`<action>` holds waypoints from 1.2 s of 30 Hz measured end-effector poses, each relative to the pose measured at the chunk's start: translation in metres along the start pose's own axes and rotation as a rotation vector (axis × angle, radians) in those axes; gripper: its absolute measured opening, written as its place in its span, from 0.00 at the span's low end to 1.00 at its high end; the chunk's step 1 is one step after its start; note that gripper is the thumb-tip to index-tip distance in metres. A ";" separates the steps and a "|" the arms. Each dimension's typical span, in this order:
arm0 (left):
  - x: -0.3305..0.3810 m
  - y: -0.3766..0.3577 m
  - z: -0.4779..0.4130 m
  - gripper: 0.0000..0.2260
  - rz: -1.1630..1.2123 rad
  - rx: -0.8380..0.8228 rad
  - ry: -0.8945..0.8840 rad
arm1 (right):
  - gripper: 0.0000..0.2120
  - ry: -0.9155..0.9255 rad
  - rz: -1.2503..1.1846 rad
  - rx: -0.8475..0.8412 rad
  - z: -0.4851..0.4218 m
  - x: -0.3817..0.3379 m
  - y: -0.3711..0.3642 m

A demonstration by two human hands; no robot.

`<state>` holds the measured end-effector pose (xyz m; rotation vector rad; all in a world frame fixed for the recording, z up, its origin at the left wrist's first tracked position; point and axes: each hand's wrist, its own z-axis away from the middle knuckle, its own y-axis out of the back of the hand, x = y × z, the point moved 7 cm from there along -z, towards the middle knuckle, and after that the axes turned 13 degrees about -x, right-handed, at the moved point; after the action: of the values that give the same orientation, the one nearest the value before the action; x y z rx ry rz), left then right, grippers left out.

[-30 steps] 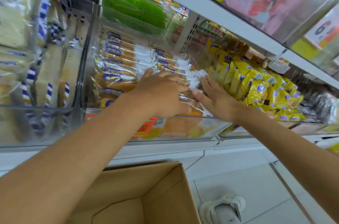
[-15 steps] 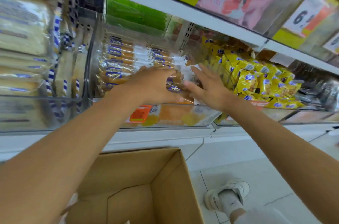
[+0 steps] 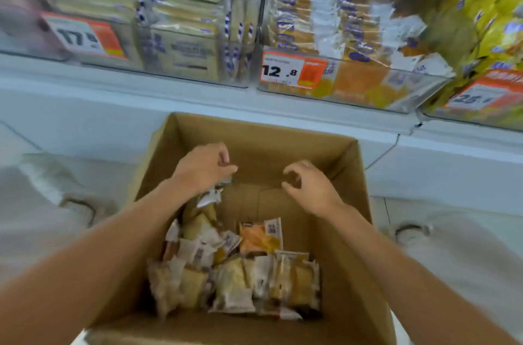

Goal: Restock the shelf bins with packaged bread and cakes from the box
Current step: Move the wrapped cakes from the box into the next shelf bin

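Head view: the packets [image 3: 235, 274] of bread and cake lie heaped in the near half of the box [image 3: 254, 129]. They look light, soft and crushable in slick film, so are best pinched by a crimped end seam. The left hand [image 3: 203, 166] hovers, fingers curled, just above an upturned packet [image 3: 210, 199]; whether it pinches it I cannot tell. The right hand [image 3: 308, 189], loosely curled and empty, hangs over bare cardboard beyond the heap

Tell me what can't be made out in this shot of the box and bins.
Head view, all motion-blurred:
- Packets in the box: labels unreadable.
- Left hand: whether it pinches a wrapper, hidden beneath it.
- Rightmost price tag: digits smeared.
- Bins: tops cut off by the top edge.
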<state>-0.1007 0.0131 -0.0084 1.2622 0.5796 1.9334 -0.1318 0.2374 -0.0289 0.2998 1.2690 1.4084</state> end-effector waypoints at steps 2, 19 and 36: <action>-0.050 -0.027 0.000 0.09 0.070 -0.037 0.117 | 0.21 -0.126 -0.102 -0.186 -0.012 0.029 -0.056; -0.140 -0.142 -0.012 0.11 0.433 -0.251 0.379 | 0.12 -0.286 0.115 -0.621 -0.085 0.105 -0.212; -0.114 -0.156 0.015 0.09 0.934 -0.269 0.321 | 0.46 -0.391 -0.132 -0.857 0.033 0.082 -0.196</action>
<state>-0.0069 0.0210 -0.1778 1.1402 -0.1963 2.8874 -0.0236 0.2735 -0.2108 -0.0984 0.2976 1.5510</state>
